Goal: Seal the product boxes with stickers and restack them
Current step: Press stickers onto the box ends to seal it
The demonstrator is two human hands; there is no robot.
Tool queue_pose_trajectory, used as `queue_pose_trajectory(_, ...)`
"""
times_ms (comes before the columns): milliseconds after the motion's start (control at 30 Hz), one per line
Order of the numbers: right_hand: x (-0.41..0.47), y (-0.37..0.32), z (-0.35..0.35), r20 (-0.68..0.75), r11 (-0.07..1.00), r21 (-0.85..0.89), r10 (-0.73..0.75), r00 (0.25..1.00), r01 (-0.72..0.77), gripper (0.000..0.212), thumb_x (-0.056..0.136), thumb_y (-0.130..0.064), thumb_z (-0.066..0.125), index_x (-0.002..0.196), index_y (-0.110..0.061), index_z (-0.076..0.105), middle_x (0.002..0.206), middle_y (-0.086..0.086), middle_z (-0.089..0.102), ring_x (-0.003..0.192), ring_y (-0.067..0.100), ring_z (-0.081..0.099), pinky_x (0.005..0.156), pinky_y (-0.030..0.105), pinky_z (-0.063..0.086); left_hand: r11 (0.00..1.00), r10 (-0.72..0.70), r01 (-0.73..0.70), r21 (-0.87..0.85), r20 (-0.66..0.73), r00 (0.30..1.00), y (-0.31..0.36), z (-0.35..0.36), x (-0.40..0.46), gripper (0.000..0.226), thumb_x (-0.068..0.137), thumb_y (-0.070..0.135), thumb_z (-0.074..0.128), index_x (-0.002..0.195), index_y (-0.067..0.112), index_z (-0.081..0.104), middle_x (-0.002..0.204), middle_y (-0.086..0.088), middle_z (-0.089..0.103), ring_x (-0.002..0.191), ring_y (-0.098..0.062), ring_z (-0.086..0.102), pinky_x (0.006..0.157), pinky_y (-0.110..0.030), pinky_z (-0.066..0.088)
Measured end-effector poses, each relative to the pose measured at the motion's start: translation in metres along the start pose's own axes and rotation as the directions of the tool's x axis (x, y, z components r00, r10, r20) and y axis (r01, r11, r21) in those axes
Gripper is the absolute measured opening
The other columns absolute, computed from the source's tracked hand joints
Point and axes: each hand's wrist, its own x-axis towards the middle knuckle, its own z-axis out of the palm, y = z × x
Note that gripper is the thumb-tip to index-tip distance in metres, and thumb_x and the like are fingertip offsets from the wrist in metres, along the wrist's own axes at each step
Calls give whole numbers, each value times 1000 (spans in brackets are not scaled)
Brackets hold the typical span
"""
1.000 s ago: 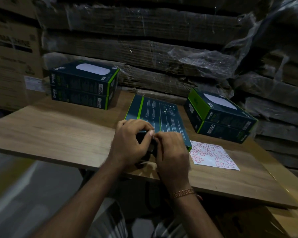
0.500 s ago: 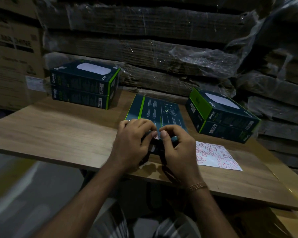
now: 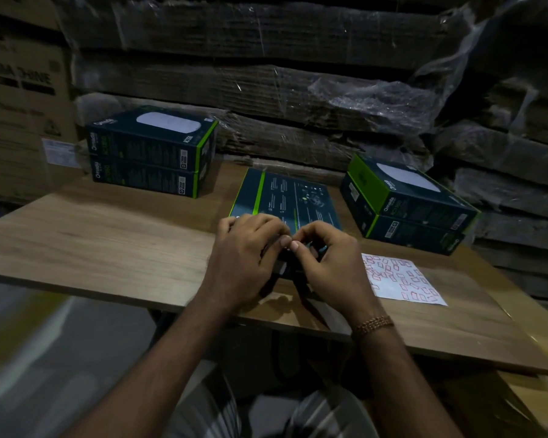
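The flat product box (image 3: 285,197) lies face down at the table's (image 3: 108,241) middle, and my left hand (image 3: 247,257) and right hand (image 3: 329,263) both curl their grip over its near edge, thumbs meeting, pinching what may be a sticker, too dim to tell. At three o'clock lies the sticker sheet (image 3: 402,279); at one o'clock stands a two-box stack (image 3: 408,203), at ten o'clock another stack (image 3: 152,153), with wrapped cardboard (image 3: 266,90) behind at twelve.
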Motion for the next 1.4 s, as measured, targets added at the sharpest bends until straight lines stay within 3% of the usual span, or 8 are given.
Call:
queue_pose_trajectory(100, 1, 0, 3, -61, 999, -24, 36, 998, -38, 11, 96, -24, 76, 89, -30, 70, 84, -12, 65, 70, 13, 61, 59, 36, 56, 996, -38, 33, -79, -70, 997, 1, 1, 1, 18, 109, 33, 49, 112, 29, 66, 110, 16, 67, 108, -10, 60, 101, -44, 38)
queue_pose_trajectory(200, -1, -1, 6, -85, 994, -72, 70, 994, -76, 10, 97, -26, 76, 91, -30, 68, 95, -15, 61, 82, 1, 60, 67, 17, 51, 981, -169, 150, -121, -162, 972, -2, 2, -1, 16, 107, 26, 52, 112, 31, 67, 108, 17, 68, 109, -5, 59, 107, -44, 33)
queue_pose_trajectory(300, -3, -3, 10, -95, 991, -103, 79, 992, -89, 10, 96, -28, 77, 90, -29, 69, 100, -15, 60, 92, 0, 61, 75, 15, 51, 958, -264, 241, -154, -148, 953, -5, 3, -2, 18, 105, 26, 52, 114, 33, 67, 112, 17, 67, 112, -6, 58, 112, -49, 32)
queue_pose_trajectory(433, -6, -4, 16, -116, 988, -123, 75, 990, -90, 14, 95, -26, 79, 86, -30, 69, 98, -14, 59, 92, -2, 60, 75, 9, 46, 955, -258, 235, -179, -114, 959, -5, 3, -2, 21, 102, 24, 51, 114, 29, 67, 109, 17, 64, 111, -9, 57, 104, -55, 46)
queue_pose_trajectory(600, -9, -4, 24, -183, 988, -134, 53, 982, -78, 11, 94, -25, 78, 87, -27, 70, 96, -12, 60, 93, 5, 61, 80, 28, 55, 971, -223, 215, -109, -69, 972, -5, 2, -2, 23, 98, 29, 52, 113, 32, 68, 113, 18, 66, 120, -10, 52, 103, -52, 43)
queue_pose_trajectory(733, -11, -5, 29, -227, 989, -130, 36, 973, -67, 12, 93, -21, 77, 86, -26, 70, 96, -10, 60, 92, 9, 62, 80, 34, 56, 982, -188, 187, -33, -23, 982, -4, 0, -3, 30, 92, 41, 53, 117, 36, 69, 119, 19, 65, 125, -10, 48, 104, -48, 40)
queue_pose_trajectory(867, -12, -5, 32, -249, 989, -133, 24, 968, -59, 11, 93, -19, 77, 86, -24, 69, 96, -9, 60, 92, 10, 62, 79, 35, 57, 984, -176, 177, -17, 12, 984, -6, -1, -5, 48, 89, 52, 53, 130, 39, 74, 129, 23, 63, 132, -12, 45, 105, -48, 38)
queue_pose_trajectory(1400, -15, -2, 39, -296, 990, -141, -20, 955, -22, 14, 92, -17, 78, 86, -24, 67, 95, -10, 58, 93, 13, 60, 78, 37, 57, 985, -170, 170, 17, 31, 985, -6, -1, -5, 48, 88, 51, 56, 132, 42, 73, 132, 25, 61, 134, -13, 42, 106, -48, 36)
